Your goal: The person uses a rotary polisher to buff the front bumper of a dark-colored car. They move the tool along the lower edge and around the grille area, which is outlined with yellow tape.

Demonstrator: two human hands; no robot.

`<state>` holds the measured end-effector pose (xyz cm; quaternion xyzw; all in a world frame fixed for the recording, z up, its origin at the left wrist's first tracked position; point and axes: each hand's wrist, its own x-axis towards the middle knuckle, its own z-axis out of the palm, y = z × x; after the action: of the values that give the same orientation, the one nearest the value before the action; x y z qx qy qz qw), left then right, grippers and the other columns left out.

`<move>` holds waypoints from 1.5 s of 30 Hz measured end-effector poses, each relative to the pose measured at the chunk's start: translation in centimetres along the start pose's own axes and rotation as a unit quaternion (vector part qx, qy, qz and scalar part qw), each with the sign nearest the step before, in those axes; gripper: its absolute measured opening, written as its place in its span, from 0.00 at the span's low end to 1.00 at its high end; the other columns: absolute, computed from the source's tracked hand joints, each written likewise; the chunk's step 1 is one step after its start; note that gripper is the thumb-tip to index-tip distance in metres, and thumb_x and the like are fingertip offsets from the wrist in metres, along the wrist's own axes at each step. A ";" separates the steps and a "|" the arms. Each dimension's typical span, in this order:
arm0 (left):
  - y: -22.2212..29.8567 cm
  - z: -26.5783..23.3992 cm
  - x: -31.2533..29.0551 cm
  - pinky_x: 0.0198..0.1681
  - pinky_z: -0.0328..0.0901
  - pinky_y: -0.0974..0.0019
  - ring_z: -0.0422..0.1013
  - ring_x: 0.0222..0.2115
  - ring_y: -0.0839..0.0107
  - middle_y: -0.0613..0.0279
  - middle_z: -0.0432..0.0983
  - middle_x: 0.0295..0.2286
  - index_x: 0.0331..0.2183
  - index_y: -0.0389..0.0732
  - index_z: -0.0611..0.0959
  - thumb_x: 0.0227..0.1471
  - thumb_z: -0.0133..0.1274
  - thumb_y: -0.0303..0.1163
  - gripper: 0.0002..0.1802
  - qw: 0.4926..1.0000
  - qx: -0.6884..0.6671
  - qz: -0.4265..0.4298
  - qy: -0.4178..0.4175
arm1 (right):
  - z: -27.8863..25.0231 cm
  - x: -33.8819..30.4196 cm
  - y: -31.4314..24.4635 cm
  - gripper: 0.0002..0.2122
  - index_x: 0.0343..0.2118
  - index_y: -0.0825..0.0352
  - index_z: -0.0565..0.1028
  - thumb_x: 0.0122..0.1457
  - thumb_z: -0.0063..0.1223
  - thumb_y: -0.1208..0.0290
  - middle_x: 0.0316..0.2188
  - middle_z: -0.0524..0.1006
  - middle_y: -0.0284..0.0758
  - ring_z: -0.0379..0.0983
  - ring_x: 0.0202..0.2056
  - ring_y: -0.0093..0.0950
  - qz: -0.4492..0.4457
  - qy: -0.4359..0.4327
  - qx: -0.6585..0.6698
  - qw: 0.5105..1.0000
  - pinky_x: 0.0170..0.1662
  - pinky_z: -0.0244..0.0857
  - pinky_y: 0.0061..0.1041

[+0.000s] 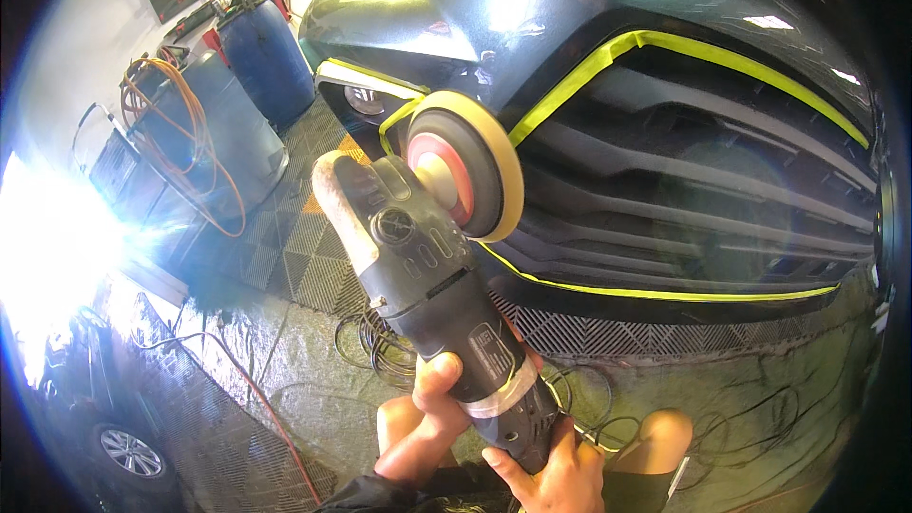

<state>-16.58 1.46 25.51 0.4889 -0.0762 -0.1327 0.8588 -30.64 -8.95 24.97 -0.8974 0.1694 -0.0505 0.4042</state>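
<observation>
A black car polisher (418,275) slants up across the middle, its round yellow-edged foam pad (510,171) facing the dark car bumper (541,38). Whether the pad touches the bumper I cannot tell. My left hand (439,404) wraps round the polisher's body, thumb on its near side. Lower down, my right hand (560,477) grips the tail end, beside a band of pale tape (503,393). Bright yellow masking tape (589,66) borders the black slatted grille (665,171), and more tape surrounds a small lamp (364,101) left of the pad.
Two blue barrels (271,62) stand at the upper left, with an orange hose (195,123) looped over the nearer one. A glaring work light (47,237) shines at the left. Coiled black cable (366,347) and a red cable (271,408) lie on the floor.
</observation>
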 end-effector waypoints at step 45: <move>0.4 4.1 -2.2 0.26 0.79 0.57 0.82 0.26 0.55 0.48 0.79 0.36 0.53 0.32 0.73 0.56 0.52 0.69 0.47 0.994 -0.036 0.057 0.082 | -5.7 -1.5 -1.4 0.46 0.49 0.83 0.77 0.60 0.62 0.29 0.30 0.83 0.59 0.83 0.33 0.55 0.021 -0.096 -0.009 0.995 0.36 0.77 0.46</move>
<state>-19.71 -1.05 27.91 0.4616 -0.0287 -0.0458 0.8854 -32.94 -11.62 29.85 -0.8982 0.1489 0.0456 0.4110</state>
